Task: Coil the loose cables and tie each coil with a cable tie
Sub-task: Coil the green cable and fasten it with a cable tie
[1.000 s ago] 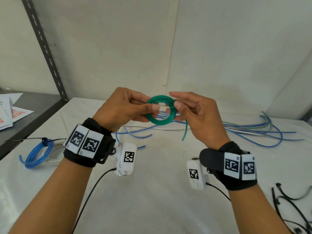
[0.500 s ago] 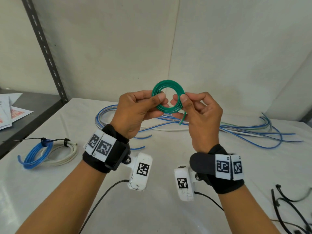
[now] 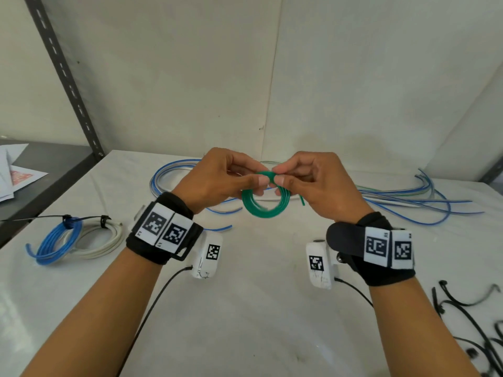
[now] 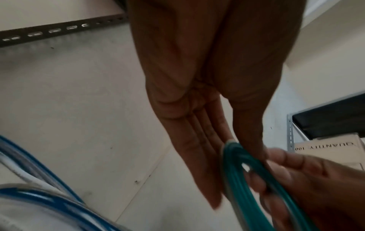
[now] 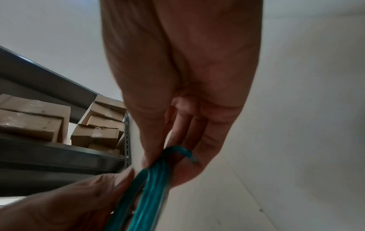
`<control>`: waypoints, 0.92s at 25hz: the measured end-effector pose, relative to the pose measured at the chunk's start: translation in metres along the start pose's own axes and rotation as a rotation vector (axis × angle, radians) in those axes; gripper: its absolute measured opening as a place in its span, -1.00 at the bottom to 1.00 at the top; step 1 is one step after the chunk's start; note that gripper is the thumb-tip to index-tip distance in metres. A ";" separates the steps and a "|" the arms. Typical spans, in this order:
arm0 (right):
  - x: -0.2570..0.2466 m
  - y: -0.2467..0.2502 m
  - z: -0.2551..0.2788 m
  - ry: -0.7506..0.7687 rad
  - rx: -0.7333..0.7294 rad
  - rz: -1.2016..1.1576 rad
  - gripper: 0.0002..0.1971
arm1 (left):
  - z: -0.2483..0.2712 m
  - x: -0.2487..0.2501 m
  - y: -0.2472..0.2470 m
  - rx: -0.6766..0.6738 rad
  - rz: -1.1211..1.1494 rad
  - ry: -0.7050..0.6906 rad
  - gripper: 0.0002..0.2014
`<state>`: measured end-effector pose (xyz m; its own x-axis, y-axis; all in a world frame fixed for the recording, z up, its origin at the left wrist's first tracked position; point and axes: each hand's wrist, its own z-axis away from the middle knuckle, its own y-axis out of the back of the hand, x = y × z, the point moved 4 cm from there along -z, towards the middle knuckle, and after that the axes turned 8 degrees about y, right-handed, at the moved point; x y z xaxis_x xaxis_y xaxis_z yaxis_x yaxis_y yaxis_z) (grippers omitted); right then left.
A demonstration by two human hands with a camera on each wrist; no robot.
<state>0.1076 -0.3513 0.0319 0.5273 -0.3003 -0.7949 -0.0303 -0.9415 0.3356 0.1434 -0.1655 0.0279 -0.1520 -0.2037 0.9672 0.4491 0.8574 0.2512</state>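
Left hand (image 3: pixel 217 180) and right hand (image 3: pixel 313 183) both pinch small green plastic-sheathed cable coil (image 3: pixel 265 198) at top; loops best kept pinched flat until tied.

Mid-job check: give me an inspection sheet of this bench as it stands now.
Surface: white table, bare at centre.
Job's things: green cable coil held up, untied, free end sticking out right; blue coil and white coil tied, lying left.
Clutter: papers on grey side shelf.
Hands: left hand and right hand both pinch the green coil's top.
Cables: loose blue and white cables behind; black cable ties right.
Surroundings: white walls, cardboard boxes on shelving.
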 end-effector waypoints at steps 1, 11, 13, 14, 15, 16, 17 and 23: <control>0.000 -0.001 0.001 -0.010 -0.053 0.008 -0.91 | 0.001 -0.001 0.001 -0.032 -0.028 0.026 -0.79; -0.009 -0.004 -0.001 0.059 0.313 -0.130 -0.98 | 0.006 0.015 0.015 0.130 0.016 -0.089 -0.83; -0.010 -0.008 0.001 0.063 0.403 -0.192 -0.95 | 0.007 0.017 0.018 0.197 0.104 -0.118 -0.82; -0.010 -0.011 0.001 0.061 0.405 -0.214 -0.94 | 0.007 0.018 0.020 0.221 0.144 -0.127 -0.82; -0.011 -0.014 0.001 0.058 0.385 -0.241 -0.92 | 0.008 0.019 0.021 0.243 0.187 -0.133 -0.81; -0.013 -0.017 0.000 0.056 0.365 -0.270 -0.88 | 0.008 0.020 0.023 0.260 0.234 -0.137 -0.81; -0.015 -0.019 0.001 0.056 0.360 -0.294 -0.84 | 0.009 0.021 0.023 0.272 0.280 -0.138 -0.81; -0.016 -0.020 0.003 0.074 0.454 -0.289 -0.93 | 0.008 0.020 0.018 0.271 0.399 -0.136 -0.80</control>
<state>0.0969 -0.3285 0.0366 0.6262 -0.0231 -0.7793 -0.2302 -0.9605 -0.1566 0.1411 -0.1501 0.0517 -0.1368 0.2130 0.9674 0.2540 0.9515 -0.1735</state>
